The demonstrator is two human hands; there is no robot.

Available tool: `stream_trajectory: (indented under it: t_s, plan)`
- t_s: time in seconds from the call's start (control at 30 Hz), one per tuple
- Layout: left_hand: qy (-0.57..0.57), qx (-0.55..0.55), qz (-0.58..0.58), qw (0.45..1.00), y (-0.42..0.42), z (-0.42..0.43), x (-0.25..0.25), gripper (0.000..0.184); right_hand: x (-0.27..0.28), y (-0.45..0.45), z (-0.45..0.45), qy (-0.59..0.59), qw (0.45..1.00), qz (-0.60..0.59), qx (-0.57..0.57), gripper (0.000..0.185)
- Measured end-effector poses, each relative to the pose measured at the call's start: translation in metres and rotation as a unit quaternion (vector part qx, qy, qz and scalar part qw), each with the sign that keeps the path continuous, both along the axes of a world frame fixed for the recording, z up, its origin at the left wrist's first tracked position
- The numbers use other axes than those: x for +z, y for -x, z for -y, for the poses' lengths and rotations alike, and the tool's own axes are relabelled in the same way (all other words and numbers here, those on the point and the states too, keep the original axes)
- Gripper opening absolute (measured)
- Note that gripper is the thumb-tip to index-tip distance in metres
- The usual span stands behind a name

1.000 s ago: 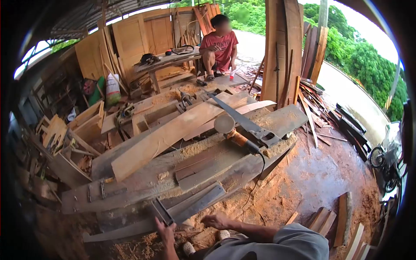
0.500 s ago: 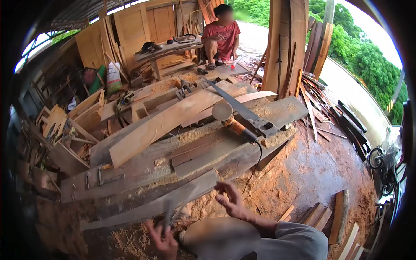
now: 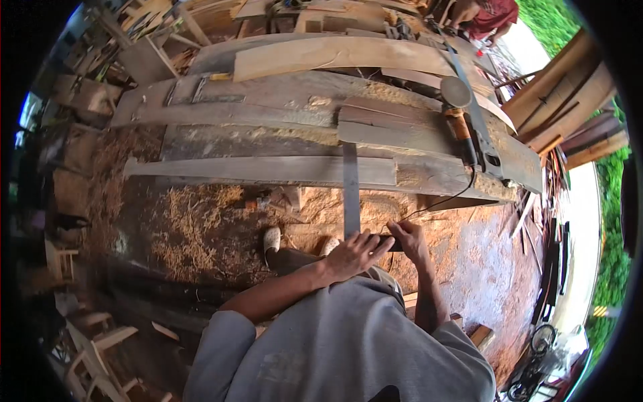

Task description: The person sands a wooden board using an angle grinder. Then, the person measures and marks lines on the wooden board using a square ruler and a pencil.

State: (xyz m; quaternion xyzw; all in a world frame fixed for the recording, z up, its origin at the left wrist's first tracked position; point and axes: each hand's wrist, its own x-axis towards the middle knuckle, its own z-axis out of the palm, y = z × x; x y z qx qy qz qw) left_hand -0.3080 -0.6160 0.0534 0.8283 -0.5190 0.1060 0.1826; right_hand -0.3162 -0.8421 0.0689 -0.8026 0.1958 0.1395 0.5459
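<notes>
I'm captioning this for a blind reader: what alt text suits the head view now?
The left hand and right hand hold an L-shaped square, its blade pointing forward. Beyond the hands, a wooden bench carries boards, sawdust, a handsaw and a corded power tool with a round disc.

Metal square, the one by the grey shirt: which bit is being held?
Its dark handle. The left hand holds the metal square near the blade, the right hand the handle's other end.
</notes>
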Motion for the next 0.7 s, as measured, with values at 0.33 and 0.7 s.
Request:
stream_trajectory:
  t_s: [0.33, 0.7]
  plan:
    - [0.122, -0.012, -0.223, 0.967, -0.056, -0.075, 0.003, 0.102, 0.008, 0.037, -0.007, 0.172, 0.977, -0.004, 0.126, 0.048]
    - [-0.31, 0.238, -0.183, 0.902, -0.234, -0.285, -0.053, 0.106, 0.06, 0.104, 0.034, -0.047, 0.969, 0.172, -0.169, 0.047]
